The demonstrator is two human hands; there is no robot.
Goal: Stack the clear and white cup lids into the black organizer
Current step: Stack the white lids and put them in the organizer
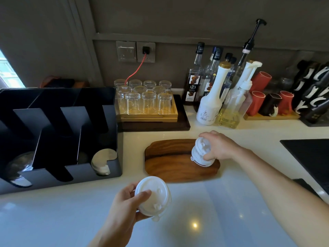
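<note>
My left hand [124, 204] holds a small stack of white cup lids [153, 195] above the counter, near the front. My right hand [219, 145] grips a taller stack of white lids [200, 152] that rests on a dark wooden board [169, 161]. The black organizer [58, 136] stands at the left with several slots. Its right front slot holds white lids [102, 162] leaning on edge. Clear lids [19, 166] lie in its left front slot.
A wooden tray of upturned glasses [144, 100] sits behind the board. Syrup bottles [210, 93] and red and black cups [263, 102] line the back wall. A black mat [309, 154] lies at the right edge. The white counter [195, 220] stretches across the front.
</note>
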